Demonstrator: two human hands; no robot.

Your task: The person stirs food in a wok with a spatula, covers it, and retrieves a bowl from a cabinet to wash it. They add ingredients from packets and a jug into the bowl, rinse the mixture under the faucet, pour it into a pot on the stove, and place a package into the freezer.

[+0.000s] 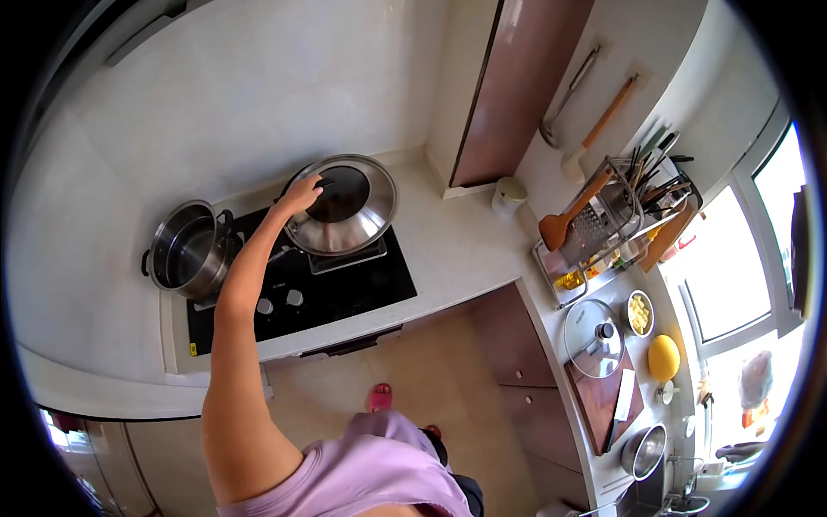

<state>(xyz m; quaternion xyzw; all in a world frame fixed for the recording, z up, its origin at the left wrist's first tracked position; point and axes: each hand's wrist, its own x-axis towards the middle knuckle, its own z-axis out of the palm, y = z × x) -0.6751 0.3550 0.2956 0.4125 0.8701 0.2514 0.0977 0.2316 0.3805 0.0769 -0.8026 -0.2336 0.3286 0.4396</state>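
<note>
My left hand (301,195) reaches out over the stove and is closed round the dark knob of a large pan lid (377,205). The lid has a wide steel rim and a dark round centre. It lies over the right-hand burner, and what is beneath it is mostly hidden. Left of my forearm, a steel pot (191,250) with black side handles stands on the left side of the black cooktop (345,293). Two control knobs show near the cooktop's front. My right hand is out of view.
On the right counter stand a utensil rack (594,233), a glass lid (594,338), a cutting board (594,405) with a cleaver (624,396), a bowl of yellow pieces (638,313), a yellow melon-like fruit (663,358) and a steel bowl (643,452). A lidded jar (509,196) stands by the cabinet.
</note>
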